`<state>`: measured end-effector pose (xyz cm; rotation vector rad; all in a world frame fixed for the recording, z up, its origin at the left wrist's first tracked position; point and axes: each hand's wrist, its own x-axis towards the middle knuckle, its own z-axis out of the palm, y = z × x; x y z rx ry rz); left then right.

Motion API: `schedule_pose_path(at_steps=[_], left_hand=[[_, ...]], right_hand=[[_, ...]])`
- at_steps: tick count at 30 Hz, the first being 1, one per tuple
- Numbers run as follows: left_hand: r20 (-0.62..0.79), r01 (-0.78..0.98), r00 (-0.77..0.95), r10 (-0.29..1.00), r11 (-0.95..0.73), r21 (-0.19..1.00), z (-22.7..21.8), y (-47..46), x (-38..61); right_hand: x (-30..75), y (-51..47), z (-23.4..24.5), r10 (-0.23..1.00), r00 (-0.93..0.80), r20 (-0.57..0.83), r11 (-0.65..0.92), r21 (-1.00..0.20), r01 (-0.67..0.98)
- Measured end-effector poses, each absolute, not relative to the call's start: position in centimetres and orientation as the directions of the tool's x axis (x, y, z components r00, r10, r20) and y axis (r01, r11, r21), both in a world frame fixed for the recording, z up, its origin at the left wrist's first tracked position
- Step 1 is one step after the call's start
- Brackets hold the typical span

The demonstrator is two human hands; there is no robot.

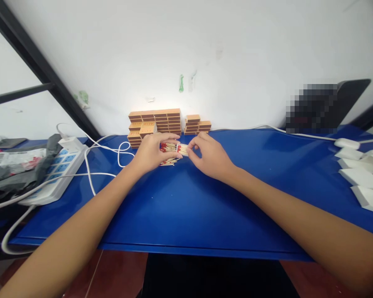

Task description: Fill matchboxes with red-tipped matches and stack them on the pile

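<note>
My left hand (151,152) curves its thumb and fingers around the end of a small white matchbox tray (178,145). Matches (183,150) with red heads lie at this tray, their pale sticks pointing right. My right hand (210,155) pinches the stick ends between thumb and forefinger. Beneath and behind my left fingers is a loose pile of red-headed matches (168,162) on the blue table (186,207); my left hand covers part of it. How far the pinched matches sit inside the tray is too small to tell.
Stacked matchboxes (168,120) stand against the wall, with a smaller stack (192,124) to their right. A white power strip (62,167) and loose white cables (90,165) lie on the left. White boxes (365,176) and a dark panel (348,103) are at right.
</note>
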<state>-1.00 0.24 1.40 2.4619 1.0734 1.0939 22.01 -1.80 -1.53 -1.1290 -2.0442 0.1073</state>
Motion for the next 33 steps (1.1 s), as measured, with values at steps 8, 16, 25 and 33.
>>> schedule_pose_path(at_steps=[8,16,25,33], left_hand=[[0.559,0.601,0.402,0.725,-0.669,0.437,1.7,0.8,-1.5],[0.552,0.652,0.365,0.749,-0.629,0.423,1.7,1.2,-1.9],[0.562,0.677,0.371,0.74,-0.629,0.381,1.8,1.1,-1.8],[0.558,0.678,0.368,0.744,-0.625,0.386,1.7,1.2,-1.9]], right_hand=[[20.7,-2.9,-1.8,0.702,-0.413,0.58,0.677,-0.362,0.641],[19.8,-1.9,-2.8,0.759,-0.526,0.383,0.648,-0.366,0.668],[20.6,-2.8,-2.2,0.734,-0.581,0.352,0.679,-0.346,0.648],[19.0,-3.1,-2.8,0.747,-0.534,0.396,0.662,-0.38,0.646]])
